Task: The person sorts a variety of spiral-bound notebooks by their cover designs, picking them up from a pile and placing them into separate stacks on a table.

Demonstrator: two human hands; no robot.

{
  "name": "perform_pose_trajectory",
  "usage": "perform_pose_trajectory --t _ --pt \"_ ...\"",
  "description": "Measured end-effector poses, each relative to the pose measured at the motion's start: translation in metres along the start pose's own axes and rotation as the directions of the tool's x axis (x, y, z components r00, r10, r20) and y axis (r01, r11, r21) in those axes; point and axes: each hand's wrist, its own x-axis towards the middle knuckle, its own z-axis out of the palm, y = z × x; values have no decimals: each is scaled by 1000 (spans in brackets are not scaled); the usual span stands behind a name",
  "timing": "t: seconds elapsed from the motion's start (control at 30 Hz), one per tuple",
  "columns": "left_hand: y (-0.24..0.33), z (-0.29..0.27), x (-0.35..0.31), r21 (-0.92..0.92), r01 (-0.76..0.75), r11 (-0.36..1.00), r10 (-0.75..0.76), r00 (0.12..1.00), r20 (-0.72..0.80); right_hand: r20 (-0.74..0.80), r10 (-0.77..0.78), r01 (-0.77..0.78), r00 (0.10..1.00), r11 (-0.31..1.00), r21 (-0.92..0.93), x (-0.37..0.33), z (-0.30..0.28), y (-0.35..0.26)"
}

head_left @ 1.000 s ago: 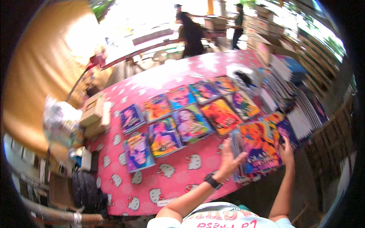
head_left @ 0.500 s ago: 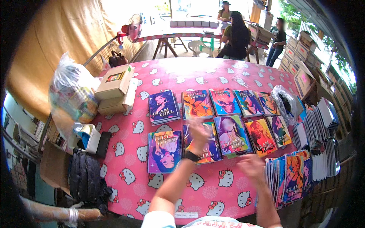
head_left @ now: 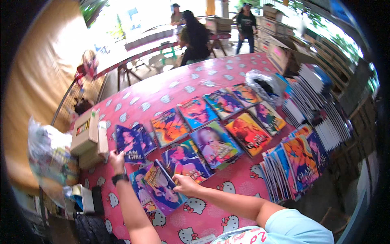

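My left hand [head_left: 116,161] is closed on the lower left corner of a dark blue spiral notebook [head_left: 128,141]. That notebook is shifted left, and another dark notebook [head_left: 145,138] shows behind its right side. My right hand [head_left: 186,185] pinches the right edge of a purple notebook [head_left: 163,190], which sits slightly tilted over a blue one [head_left: 140,191]. Just above my right hand lies a notebook with a purple-haired figure [head_left: 185,161]. Orange [head_left: 170,127], multicoloured [head_left: 214,144] and red-yellow [head_left: 248,134] notebook stacks lie to the right.
Fanned notebooks [head_left: 290,162] and white-edged stacks [head_left: 331,122] occupy the right side, near a clear plastic bag [head_left: 265,87]. Cardboard boxes [head_left: 86,132] and a filled plastic bag [head_left: 50,146] are at left. People [head_left: 195,40] are beyond the pink table [head_left: 142,106].
My view has turned to the right. Both hands have moved to the left stacks; my left hand has taken the dark blue notebook, my right the purple one. Both top notebooks have shifted off their stacks.
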Motion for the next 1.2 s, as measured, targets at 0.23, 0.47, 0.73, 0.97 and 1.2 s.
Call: perform_pose_trajectory --t 0.23,0.47,0.73,0.97,1.2 --pt "157 -44 -149 -767 639 63 135 756 641 -391 -110 183 914 971 155 -212 -215 -32" --pt "341 -8 -311 -721 690 -60 456 662 595 -802 176 198 571 918 343 -398 -359 41" --pt "361 85 -454 -371 353 859 198 438 877 -656 79 -130 751 991 -29 -399 -365 99" --pt "415 110 -498 -617 648 446 279 554 784 -328 -2 -4 945 1000 -19 -377 -365 153" --pt "422 93 -492 -491 615 617 232 455 860 47 -102 100 994 994 44 -359 -418 140"
